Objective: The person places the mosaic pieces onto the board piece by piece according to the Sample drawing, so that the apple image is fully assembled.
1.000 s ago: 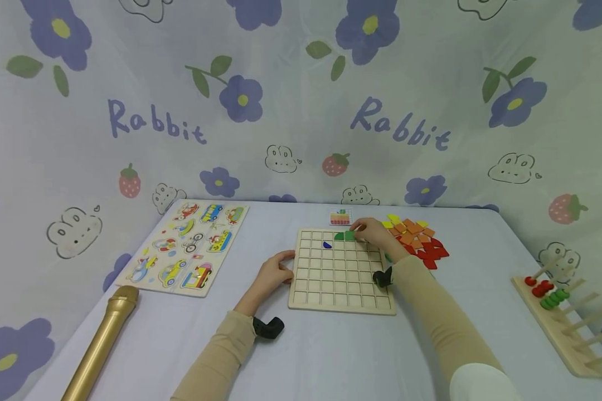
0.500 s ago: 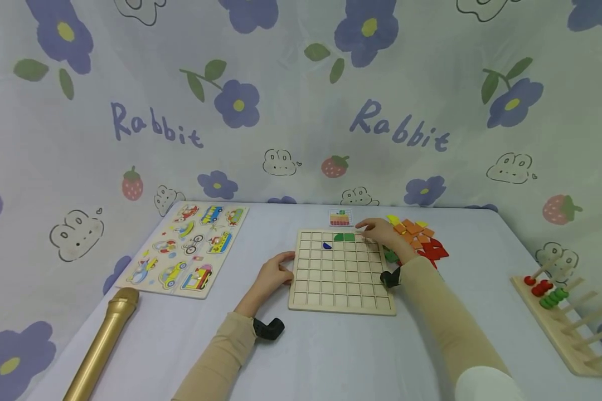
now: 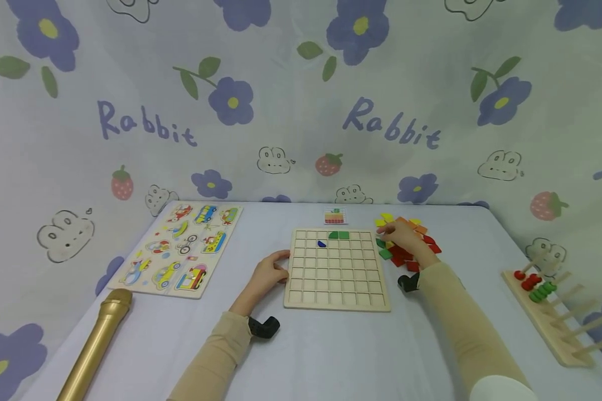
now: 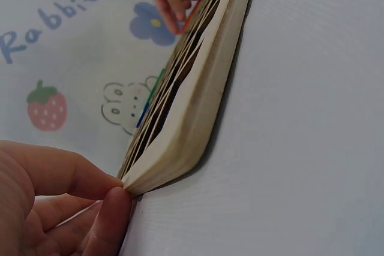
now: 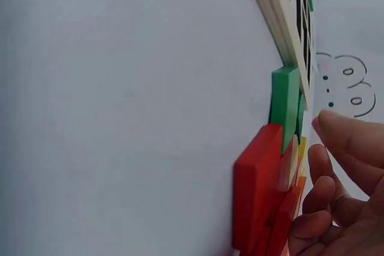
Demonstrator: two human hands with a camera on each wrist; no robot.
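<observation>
Hands: L (image 3: 267, 274), pinch on 1 board (image 3: 337, 281) (2 grn pcs (image 3: 344, 235), 1 blue (image 3: 321, 244)); R (image 3: 403, 236), loose.

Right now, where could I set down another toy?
Bare tabletop lies in front of the grid board, and between the coloured tiles and bead rack. Crowded: right of the grid board, where coloured tiles cluster by the right hand.

Backdrop cloth (image 3: 281, 100): printed purple lettering reads "Rabbit" in two positions. First word (image 3: 147, 123): beyond the left hand (image 3: 268, 275), above it and to its left. Second word (image 3: 391, 123): beyond and above the right hand (image 3: 405, 237). Left wrist view: "Rabbit" legible once, beyond the left hand.
</observation>
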